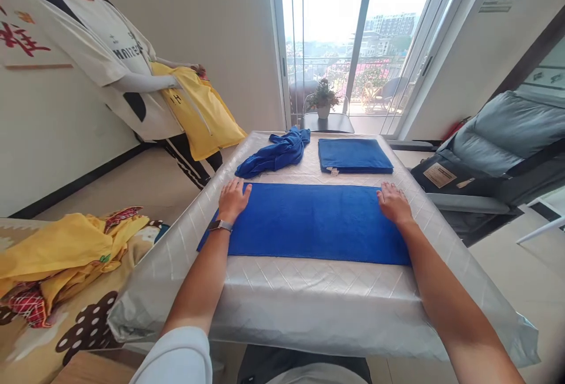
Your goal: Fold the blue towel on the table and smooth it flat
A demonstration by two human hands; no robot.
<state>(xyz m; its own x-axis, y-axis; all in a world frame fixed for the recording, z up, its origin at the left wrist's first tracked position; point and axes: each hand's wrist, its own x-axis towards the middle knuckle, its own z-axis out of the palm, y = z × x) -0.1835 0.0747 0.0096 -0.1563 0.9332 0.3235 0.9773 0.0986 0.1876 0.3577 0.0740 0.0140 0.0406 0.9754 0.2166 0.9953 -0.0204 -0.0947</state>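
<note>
Silver quilted cover lines the bench [309, 290]. Your left hand [232, 199] and right hand [392, 203] lie flat, fingers spread, on the far corners of the blue towel [309, 222]. Step: smoothing. Next, likely a fold. Folded towel [354, 156] at 1 o'clock; crumpled towel [276, 153] at 11.

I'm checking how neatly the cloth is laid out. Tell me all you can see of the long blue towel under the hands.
The long blue towel looks like soft terry or microfibre, plain deep blue, with no label in view. It lies flat and smooth as a wide strip across the silver quilted table cover, its long side towards the person. The left hand presses flat on its far left corner, and the right hand rests at its far right corner. Nothing else touches it.
</note>
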